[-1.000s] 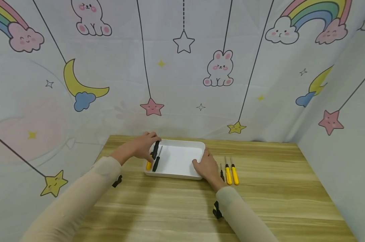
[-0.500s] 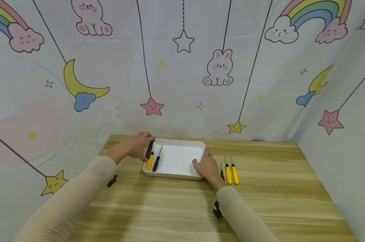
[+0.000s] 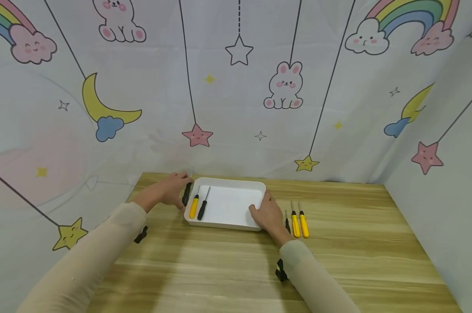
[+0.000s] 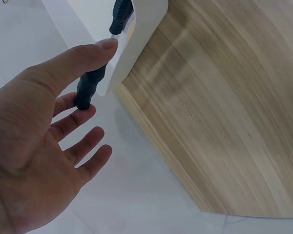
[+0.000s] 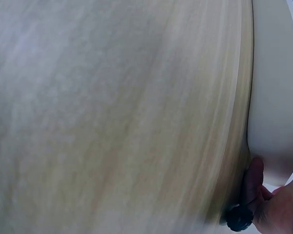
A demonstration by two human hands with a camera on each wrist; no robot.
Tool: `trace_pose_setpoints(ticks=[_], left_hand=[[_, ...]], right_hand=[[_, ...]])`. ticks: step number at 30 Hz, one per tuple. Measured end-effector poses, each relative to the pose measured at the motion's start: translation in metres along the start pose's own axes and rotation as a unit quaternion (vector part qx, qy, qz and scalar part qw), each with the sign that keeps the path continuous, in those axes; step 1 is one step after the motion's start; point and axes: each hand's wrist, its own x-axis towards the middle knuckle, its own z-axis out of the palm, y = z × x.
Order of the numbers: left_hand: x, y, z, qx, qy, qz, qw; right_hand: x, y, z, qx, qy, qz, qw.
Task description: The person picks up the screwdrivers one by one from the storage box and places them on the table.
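Observation:
In the head view my left hand (image 3: 168,190) pinches a black-handled screwdriver (image 3: 187,193), shaft upward, just off the left end of the white tray (image 3: 229,224). The left wrist view has the screwdriver's handle (image 4: 89,87) between thumb and fingers, with the other fingers spread. Inside the tray, near its left end, lie a yellow-handled screwdriver (image 3: 194,207) and another black-handled screwdriver (image 3: 202,209). My right hand (image 3: 269,214) grips the tray's right end, thumb over the rim. The right wrist view shows only part of that hand (image 5: 281,209) beside the tray wall (image 5: 273,97).
To the right of the tray, a small black screwdriver (image 3: 287,222) and two yellow-handled screwdrivers, one nearer (image 3: 295,224) and one farther right (image 3: 304,224), lie side by side on the wooden table (image 3: 361,243). A patterned white curtain (image 3: 236,104) hangs behind.
My left hand has moved left with the black-handled screwdriver, from above the tray to just past its left end. My right hand keeps its grip on the tray.

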Motion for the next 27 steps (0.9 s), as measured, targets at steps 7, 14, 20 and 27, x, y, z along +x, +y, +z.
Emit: trace_pose_setpoints(ticks=[7,14,20,27], left_hand=[[-0.003,-0.003,0.004,0.011,-0.011,-0.020,0.9997],[-0.002,-0.007,0.009,0.007,-0.024,-0.038,0.9990],[-0.003,-0.009,0.019,-0.005,-0.044,-0.043,0.9981],[-0.004,-0.017,0.031,-0.028,-0.034,-0.044,0.9981]], right_hand=[[0.000,0.000,0.000,0.002,0.000,0.002,1.000],[0.001,0.001,0.001,0.001,0.001,0.001,1.000],[0.001,0.000,0.000,0.000,-0.001,0.002,1.000],[0.001,0.001,0.000,-0.002,-0.002,0.003,1.000]])
